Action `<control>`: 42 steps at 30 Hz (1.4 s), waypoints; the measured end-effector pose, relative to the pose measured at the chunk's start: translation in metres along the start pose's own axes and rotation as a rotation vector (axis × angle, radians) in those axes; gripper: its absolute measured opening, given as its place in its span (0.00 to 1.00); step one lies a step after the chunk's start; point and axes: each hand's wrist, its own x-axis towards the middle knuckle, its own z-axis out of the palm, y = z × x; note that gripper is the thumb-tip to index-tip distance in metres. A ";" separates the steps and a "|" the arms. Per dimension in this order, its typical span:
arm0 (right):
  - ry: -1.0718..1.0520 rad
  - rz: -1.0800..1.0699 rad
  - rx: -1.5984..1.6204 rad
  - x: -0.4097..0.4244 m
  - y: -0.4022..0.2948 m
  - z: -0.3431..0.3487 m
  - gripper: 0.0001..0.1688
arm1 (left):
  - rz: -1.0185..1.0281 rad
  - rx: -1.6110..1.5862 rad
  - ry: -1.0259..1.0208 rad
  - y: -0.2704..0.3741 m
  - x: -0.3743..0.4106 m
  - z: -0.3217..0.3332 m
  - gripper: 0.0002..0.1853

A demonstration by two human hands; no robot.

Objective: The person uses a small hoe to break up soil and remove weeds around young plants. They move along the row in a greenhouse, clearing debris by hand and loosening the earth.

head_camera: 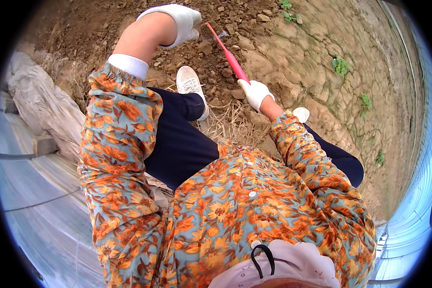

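Observation:
My right hand (256, 94), in a white glove, grips the lower end of a slim pink-red hand tool (234, 63). The tool's thin far end points up and left over loose brown soil (205, 57); I cannot make out a working head. Beside that tip is my left hand (181, 25), also gloved in white, bent low over the clods. Its fingers are partly turned from view, so whether it holds anything is unclear. A small whitish-blue scrap (222, 34) lies in the soil behind the tool.
My white shoes (189, 81) stand on the ground, with dry straw (234, 124) between them. Cracked, firm soil (309, 54) spreads to the right, dotted with small green plants (341, 66). Plastic sheeting (50, 201) and a crumpled film roll (46, 97) border the left.

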 end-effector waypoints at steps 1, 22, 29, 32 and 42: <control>0.057 -0.055 -0.060 -0.005 0.009 0.000 0.40 | 0.004 -0.011 0.009 0.000 -0.001 0.001 0.24; 0.221 -0.016 0.146 0.098 -0.026 -0.015 0.42 | -0.015 0.069 -0.058 0.005 0.009 -0.016 0.26; 0.247 0.146 0.075 0.082 0.117 0.026 0.47 | -0.065 0.057 -0.061 0.011 0.003 -0.018 0.25; 0.177 0.135 0.069 0.045 0.148 0.051 0.47 | -0.033 0.078 -0.050 0.015 0.002 -0.016 0.25; -0.121 0.161 -0.256 -0.087 0.194 0.066 0.44 | 0.031 0.092 0.038 0.007 0.010 -0.009 0.25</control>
